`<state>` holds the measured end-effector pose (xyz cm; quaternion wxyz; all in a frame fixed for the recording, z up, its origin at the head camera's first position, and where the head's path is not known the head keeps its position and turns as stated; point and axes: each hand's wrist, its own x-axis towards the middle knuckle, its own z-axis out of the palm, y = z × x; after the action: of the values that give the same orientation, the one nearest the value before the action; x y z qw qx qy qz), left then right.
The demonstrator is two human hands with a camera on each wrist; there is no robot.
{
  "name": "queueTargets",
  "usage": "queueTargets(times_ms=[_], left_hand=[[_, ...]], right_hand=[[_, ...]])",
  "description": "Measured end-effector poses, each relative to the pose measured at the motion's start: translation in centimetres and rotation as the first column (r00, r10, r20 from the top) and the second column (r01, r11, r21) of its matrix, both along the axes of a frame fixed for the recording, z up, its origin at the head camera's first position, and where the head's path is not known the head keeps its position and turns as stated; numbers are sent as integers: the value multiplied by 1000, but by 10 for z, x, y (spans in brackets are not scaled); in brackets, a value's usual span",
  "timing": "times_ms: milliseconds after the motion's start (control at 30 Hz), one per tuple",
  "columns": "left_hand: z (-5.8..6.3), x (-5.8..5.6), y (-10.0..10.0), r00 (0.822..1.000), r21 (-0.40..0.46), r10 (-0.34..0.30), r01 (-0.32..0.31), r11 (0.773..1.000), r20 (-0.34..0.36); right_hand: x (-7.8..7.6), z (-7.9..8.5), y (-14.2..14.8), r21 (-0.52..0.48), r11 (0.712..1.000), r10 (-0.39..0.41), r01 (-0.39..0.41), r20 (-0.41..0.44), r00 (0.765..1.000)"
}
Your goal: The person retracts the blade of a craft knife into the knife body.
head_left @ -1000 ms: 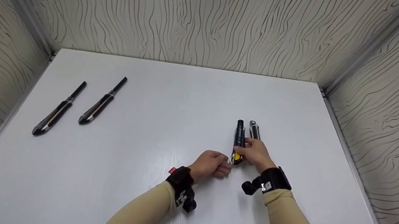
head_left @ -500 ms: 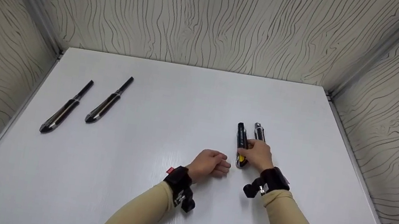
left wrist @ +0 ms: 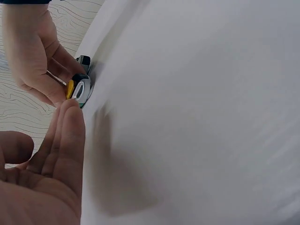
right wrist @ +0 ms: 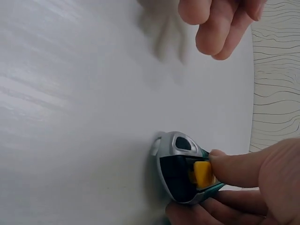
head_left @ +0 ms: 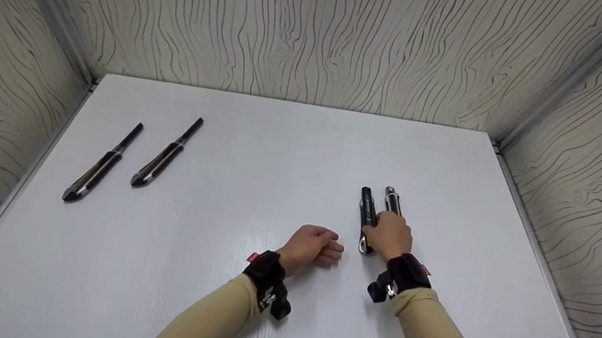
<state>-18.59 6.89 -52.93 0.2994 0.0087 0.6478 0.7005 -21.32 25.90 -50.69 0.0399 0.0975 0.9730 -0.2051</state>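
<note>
A utility knife (head_left: 367, 209) with a dark body and a silver end lies on the right part of the white table. My right hand (head_left: 391, 235) grips it, the thumb beside its yellow slider (right wrist: 203, 174) and the fingers on the other side. A second, silver-and-dark cutter (head_left: 392, 200) lies just right of it, its near part hidden by my right hand. My left hand (head_left: 311, 248) is left of the knife's near end, apart from it, with fingers loosely bent and nothing held. In the left wrist view, the left fingers (left wrist: 70, 133) point toward the knife.
Two slim tools with dark handles and narrow black ends, a left one (head_left: 98, 168) and a right one (head_left: 164, 157), lie slanted on the table's left. Wood-grain patterned panels (head_left: 298, 25) stand around the table (head_left: 257, 144).
The utility knife has shifted slightly right in my right hand. Its near end and my left hand's fingertips are now farther apart. The head view has also moved a little.
</note>
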Motion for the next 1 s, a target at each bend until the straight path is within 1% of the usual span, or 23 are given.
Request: queueTargets(times_ms=[133, 267, 367, 500, 633, 733, 833, 1000], left_hand=[[-2, -1, -2, 1000, -4, 2, -2, 1000, -4], [-3, -3, -6, 1000, -19, 6, -6, 1000, 1], [-2, -4, -8, 1000, -31, 9, -9, 999, 0], [0, -8, -13, 1000, -54, 11, -12, 998, -18], [2, -13, -24, 999, -96, 17, -20, 995, -37], [8, -17, -32, 998, -135, 18, -25, 991, -54], [12, -23, -42, 998, -183, 16, -28, 983, -65], [20, -31, -67, 994, -279, 3, -32, 960, -106]], right_hand=[[0, -2, 0, 40, 999, 5, -4, -27, 1000], [-1, -4, 0, 52, 999, 3, -2, -23, 1000], [-1, -3, -1, 71, 997, 17, -16, -21, 1000], [0, 2, -3, 102, 994, 43, -39, -37, 998], [-2, 5, -8, 89, 994, 63, -57, -73, 995], [-2, 8, -16, 71, 994, 90, -82, -114, 989], [-3, 9, -27, 52, 992, 118, -112, -138, 983], [-7, 10, -45, 12, 988, 157, -156, -101, 982]])
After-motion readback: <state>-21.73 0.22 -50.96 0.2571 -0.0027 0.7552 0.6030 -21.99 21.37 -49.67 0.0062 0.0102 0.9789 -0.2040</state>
